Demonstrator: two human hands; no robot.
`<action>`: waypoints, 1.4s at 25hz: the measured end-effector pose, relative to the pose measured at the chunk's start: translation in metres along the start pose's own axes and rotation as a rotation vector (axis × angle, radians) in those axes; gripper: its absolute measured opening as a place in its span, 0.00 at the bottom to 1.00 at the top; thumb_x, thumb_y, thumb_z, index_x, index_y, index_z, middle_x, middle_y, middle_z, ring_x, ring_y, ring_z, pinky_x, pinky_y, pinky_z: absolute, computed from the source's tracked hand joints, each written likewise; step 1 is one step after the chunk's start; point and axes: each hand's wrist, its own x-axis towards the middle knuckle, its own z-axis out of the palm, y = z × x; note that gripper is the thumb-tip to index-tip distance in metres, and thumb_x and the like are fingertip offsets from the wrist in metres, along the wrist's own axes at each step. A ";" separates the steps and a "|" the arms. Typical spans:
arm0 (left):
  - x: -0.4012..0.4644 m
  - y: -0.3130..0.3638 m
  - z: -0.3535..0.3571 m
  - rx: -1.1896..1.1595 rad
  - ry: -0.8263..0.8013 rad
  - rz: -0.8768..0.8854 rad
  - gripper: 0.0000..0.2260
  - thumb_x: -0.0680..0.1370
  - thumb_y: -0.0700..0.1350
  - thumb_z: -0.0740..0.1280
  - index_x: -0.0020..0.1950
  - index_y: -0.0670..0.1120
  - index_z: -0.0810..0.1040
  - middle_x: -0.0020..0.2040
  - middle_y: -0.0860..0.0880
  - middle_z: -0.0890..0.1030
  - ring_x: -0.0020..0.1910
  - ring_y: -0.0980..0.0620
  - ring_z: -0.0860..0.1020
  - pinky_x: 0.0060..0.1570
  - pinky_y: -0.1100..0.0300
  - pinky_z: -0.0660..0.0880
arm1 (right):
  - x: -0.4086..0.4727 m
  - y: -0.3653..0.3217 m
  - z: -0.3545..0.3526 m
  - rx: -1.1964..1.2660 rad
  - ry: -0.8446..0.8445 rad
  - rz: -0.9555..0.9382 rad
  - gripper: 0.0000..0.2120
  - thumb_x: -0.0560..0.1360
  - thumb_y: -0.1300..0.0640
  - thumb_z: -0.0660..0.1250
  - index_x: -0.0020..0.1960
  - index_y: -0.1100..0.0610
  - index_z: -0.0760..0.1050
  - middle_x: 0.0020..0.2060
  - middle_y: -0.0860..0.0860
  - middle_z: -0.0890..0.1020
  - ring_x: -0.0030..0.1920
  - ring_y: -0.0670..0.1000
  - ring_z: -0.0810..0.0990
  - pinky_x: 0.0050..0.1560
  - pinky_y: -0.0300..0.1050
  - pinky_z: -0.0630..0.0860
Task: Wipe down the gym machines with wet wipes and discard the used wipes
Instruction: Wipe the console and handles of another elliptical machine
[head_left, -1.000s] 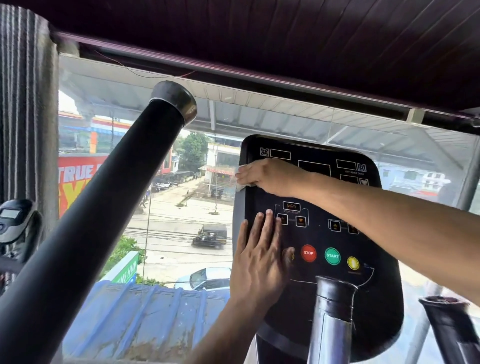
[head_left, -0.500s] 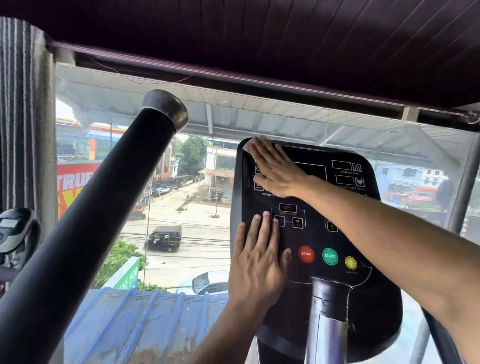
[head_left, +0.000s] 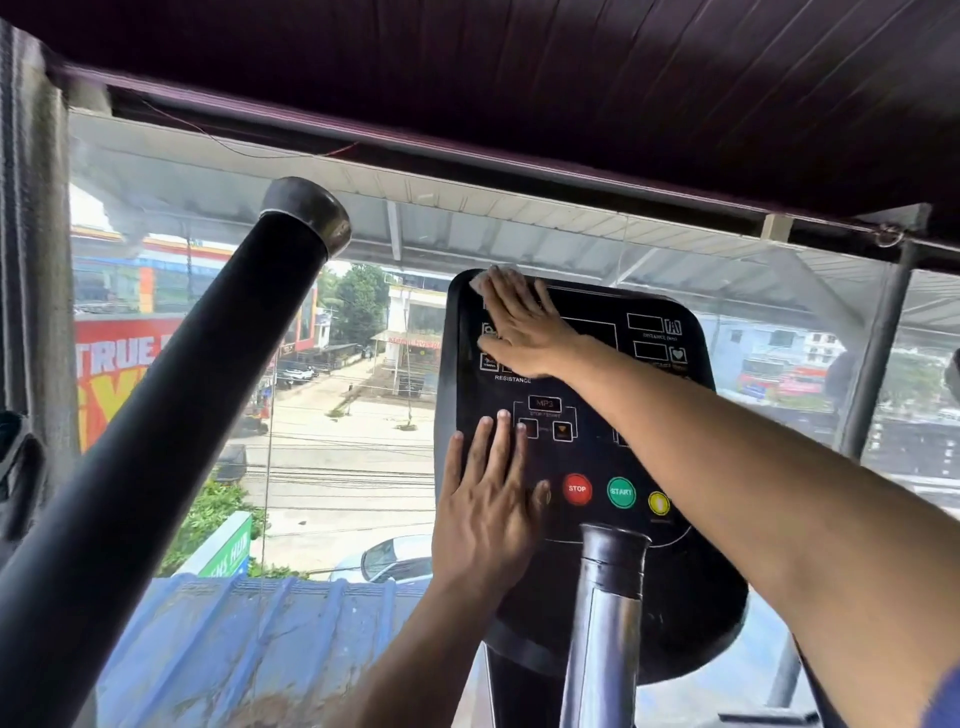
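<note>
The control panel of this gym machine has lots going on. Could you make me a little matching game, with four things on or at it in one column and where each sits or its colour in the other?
Things:
1. STOP button
2. START button
3. wet wipe
4. left hand

Descriptions:
A. green
B. under the right hand, at the top left corner of the console
C. red
D. flat on the lower left of the panel

Pairs: 1-C, 2-A, 3-B, 4-D

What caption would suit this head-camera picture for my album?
Right hand presses a white wipe on the machine console's top-left corner; left hand lies flat below.
</note>
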 end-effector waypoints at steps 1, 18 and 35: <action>-0.001 0.000 0.000 0.001 -0.005 0.002 0.29 0.86 0.59 0.49 0.84 0.46 0.57 0.84 0.45 0.56 0.84 0.46 0.52 0.81 0.45 0.44 | -0.001 -0.013 0.003 -0.006 -0.001 -0.053 0.37 0.84 0.40 0.46 0.80 0.52 0.27 0.79 0.51 0.28 0.78 0.52 0.26 0.78 0.60 0.30; -0.001 0.001 -0.002 -0.002 -0.017 0.009 0.30 0.85 0.59 0.51 0.83 0.43 0.61 0.83 0.43 0.58 0.84 0.46 0.53 0.82 0.44 0.44 | -0.053 0.000 0.029 0.159 -0.005 0.063 0.34 0.85 0.45 0.48 0.81 0.49 0.29 0.79 0.46 0.29 0.78 0.46 0.28 0.75 0.60 0.25; 0.000 0.000 -0.004 -0.002 0.015 0.009 0.31 0.84 0.60 0.52 0.81 0.42 0.66 0.82 0.42 0.63 0.82 0.44 0.60 0.82 0.43 0.50 | -0.071 0.096 0.012 0.212 -0.079 0.447 0.36 0.84 0.41 0.48 0.80 0.48 0.27 0.78 0.47 0.28 0.79 0.48 0.29 0.77 0.63 0.30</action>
